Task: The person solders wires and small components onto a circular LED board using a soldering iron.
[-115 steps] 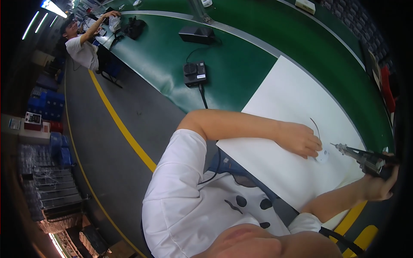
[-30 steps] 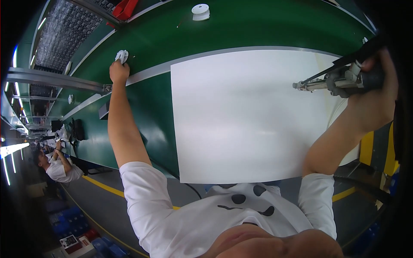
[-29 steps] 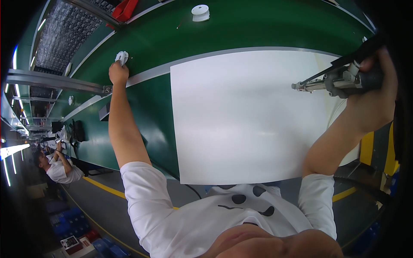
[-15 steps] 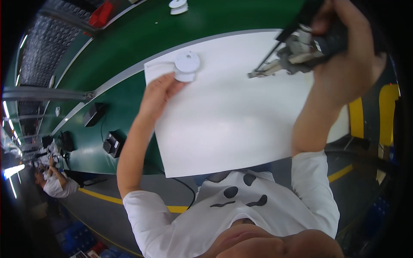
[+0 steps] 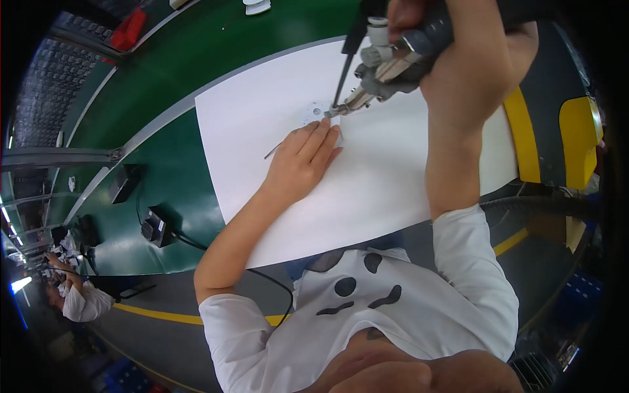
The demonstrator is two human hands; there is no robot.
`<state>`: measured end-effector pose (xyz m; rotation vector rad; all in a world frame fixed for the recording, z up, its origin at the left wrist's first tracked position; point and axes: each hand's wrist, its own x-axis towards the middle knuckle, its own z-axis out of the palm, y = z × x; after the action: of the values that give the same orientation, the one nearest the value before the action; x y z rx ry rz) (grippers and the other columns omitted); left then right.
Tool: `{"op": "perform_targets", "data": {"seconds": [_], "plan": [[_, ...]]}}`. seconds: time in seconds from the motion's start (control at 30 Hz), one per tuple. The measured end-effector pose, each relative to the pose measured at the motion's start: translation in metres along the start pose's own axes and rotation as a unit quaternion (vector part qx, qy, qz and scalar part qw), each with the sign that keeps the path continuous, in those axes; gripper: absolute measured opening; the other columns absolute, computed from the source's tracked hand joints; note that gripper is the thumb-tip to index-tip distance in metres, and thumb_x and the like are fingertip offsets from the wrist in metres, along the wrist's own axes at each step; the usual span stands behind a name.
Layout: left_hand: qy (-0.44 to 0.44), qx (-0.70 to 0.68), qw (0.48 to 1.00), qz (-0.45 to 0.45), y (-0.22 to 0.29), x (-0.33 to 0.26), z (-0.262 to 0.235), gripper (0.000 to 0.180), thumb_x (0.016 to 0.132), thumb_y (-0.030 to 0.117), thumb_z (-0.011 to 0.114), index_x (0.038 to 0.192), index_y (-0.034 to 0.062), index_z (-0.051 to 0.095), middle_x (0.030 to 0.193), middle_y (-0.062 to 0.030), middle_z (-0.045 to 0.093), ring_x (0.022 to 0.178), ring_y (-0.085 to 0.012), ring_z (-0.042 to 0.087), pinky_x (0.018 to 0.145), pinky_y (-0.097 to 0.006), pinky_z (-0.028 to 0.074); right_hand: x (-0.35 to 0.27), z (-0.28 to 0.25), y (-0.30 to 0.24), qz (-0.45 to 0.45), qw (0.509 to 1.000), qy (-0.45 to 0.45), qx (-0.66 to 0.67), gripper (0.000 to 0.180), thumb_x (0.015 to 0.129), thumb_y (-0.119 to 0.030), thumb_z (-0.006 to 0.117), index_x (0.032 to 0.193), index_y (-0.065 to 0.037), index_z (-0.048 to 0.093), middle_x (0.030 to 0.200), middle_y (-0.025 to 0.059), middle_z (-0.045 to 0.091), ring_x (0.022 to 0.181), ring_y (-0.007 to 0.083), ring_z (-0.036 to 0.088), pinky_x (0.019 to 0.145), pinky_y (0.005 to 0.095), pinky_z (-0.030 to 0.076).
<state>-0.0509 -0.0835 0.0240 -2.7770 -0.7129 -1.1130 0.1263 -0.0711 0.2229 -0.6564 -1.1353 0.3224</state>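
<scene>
My right hand (image 5: 473, 75) is wrapped round a hand-held screwdriver tool (image 5: 386, 71) with a dark body and a metal nose assembly. The tool slants down to the left, and its tip meets the white round plastic part (image 5: 312, 115) or stops just above it. My left hand (image 5: 303, 158) lies over the near side of that part with fingers together, holding it against a white sheet (image 5: 367, 196). Those fingers hide much of the part. A thin rod (image 5: 272, 152) pokes out on the left side of this hand.
Another white spool-shaped part (image 5: 257, 6) stands on the green bench (image 5: 275, 39) at the far side. Black boxes (image 5: 156, 226) with cables sit to the left. A metal bar (image 5: 59, 157) crosses the left edge. Farther off at left, another person (image 5: 85, 301) is seated.
My left hand has moved right and nearer with the white part, and now covers more of it. The screwdriver has swung left and down to the part. My view has shifted slightly.
</scene>
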Motion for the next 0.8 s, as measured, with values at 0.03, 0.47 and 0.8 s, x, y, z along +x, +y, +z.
{"op": "perform_targets", "data": {"seconds": [0.03, 0.47, 0.8], "plan": [[0.002, -0.003, 1.000, 0.000, 0.000, 0.000, 0.001, 0.046, 0.075, 0.008, 0.086, 0.116, -0.0021, 0.069, 0.122, -0.0155, 0.068, 0.102, -0.0296, 0.068, 0.081, -0.039, 0.056, -0.001, 0.002, 0.002, -0.003, 1.000, -0.001, 0.026, 0.017, 0.089, -0.013, 0.071, 0.096, 0.002, 0.067, 0.068, 0.0030, 0.063, 0.048, 0.0066, 0.055, 0.044, 0.0210, 0.043], [0.005, 0.035, 0.999, 0.017, -0.002, -0.002, -0.002, 0.041, 0.075, 0.011, 0.086, 0.111, -0.0015, 0.071, 0.120, -0.0142, 0.070, 0.102, -0.0273, 0.070, 0.081, -0.036, 0.059, -0.008, 0.015, 0.011, 0.059, 0.937, -0.034, 0.343, 0.018, 0.090, -0.016, 0.071, 0.096, 0.001, 0.067, 0.070, 0.0038, 0.064, 0.047, 0.0071, 0.055, 0.044, 0.0218, 0.043], [-0.003, 0.037, 0.999, 0.010, -0.002, -0.003, -0.002, 0.041, 0.077, 0.012, 0.085, 0.114, -0.0013, 0.071, 0.122, -0.0137, 0.070, 0.104, -0.0267, 0.069, 0.083, -0.037, 0.059, -0.012, 0.011, 0.014, -0.045, 0.989, -0.040, -0.133, 0.018, 0.090, -0.015, 0.071, 0.095, 0.002, 0.067, 0.070, 0.0041, 0.064, 0.045, 0.0076, 0.054, 0.043, 0.0222, 0.043]]}}
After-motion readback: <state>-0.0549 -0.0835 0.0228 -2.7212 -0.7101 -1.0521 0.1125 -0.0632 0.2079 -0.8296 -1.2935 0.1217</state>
